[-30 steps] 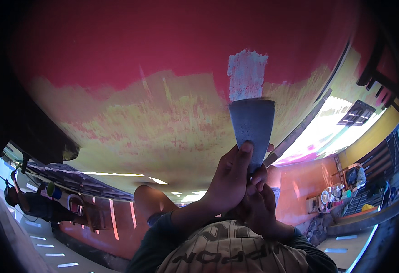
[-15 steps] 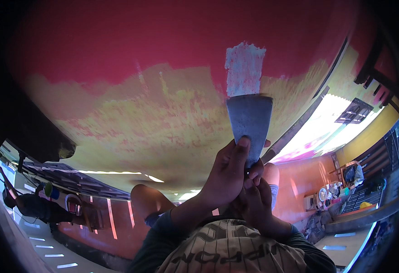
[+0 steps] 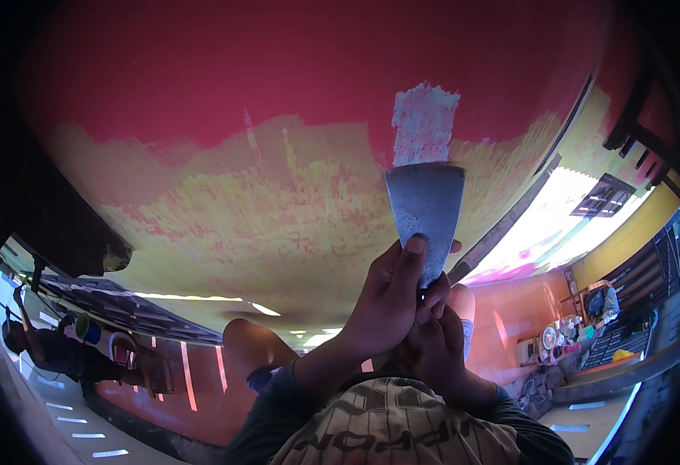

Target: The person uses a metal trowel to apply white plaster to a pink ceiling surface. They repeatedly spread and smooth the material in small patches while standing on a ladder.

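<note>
At lower left of my view I see another person in dark clothes beside a chair. At right, a barred window and a cluttered shelf show.

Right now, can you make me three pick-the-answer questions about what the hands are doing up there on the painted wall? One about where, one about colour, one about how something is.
1. Where is the scraper blade?
A. Just below the pale scraped patch
B. Lying on a floor
C. Inside a bucket

2. What colour is the paint around the pale patch?
A. Blue
B. Red
C. Green

3. How is the scraper held?
A. By nobody
B. By one hand only
C. By both hands together

Answers:
1. A, the blade's wide edge sits right under the patch on the painted surface.
2. B, red paint lies on both sides of the patch and above it, with yellow lower down.
3. C, the left hand lays a finger up the blade while the right hand grips just beneath it.
</note>
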Action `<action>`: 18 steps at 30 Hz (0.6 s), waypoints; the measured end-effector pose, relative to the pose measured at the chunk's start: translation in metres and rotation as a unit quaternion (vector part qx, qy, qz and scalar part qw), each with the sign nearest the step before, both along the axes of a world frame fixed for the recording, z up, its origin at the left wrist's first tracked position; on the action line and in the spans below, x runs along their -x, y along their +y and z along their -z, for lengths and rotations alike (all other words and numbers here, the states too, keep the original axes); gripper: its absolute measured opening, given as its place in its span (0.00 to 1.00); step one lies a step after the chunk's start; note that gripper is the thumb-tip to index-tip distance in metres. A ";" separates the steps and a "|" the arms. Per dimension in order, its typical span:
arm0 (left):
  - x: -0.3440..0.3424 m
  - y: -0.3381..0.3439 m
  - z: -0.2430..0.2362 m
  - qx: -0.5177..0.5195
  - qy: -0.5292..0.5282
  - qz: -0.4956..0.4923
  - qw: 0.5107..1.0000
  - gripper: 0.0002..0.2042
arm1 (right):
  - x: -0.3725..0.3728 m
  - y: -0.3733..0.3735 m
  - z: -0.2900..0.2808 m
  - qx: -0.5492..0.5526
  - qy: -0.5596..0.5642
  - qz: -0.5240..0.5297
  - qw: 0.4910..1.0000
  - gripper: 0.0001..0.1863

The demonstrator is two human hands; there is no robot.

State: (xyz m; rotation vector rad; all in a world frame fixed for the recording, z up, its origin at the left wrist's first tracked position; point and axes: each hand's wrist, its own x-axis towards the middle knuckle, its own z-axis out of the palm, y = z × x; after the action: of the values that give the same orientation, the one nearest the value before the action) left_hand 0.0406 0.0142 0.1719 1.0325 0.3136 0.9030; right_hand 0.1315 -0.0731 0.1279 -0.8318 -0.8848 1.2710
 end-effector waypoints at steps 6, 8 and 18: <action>0.003 0.001 0.001 -0.004 -0.015 0.025 1.000 0.29 | 0.002 -0.001 0.000 -0.009 -0.017 0.017 1.000 0.13; 0.005 0.002 -0.001 -0.026 -0.017 0.019 0.999 0.29 | 0.003 0.000 -0.002 -0.017 -0.007 0.011 1.000 0.12; 0.005 0.000 -0.013 0.001 -0.001 0.015 1.000 0.29 | 0.005 -0.003 -0.013 0.005 0.017 -0.002 1.000 0.10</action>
State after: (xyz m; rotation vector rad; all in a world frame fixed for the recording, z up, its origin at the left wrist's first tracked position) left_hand 0.0354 0.0139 0.1851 1.0321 0.2963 0.8773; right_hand 0.1261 -0.0765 0.1409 -0.8141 -0.8546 1.2908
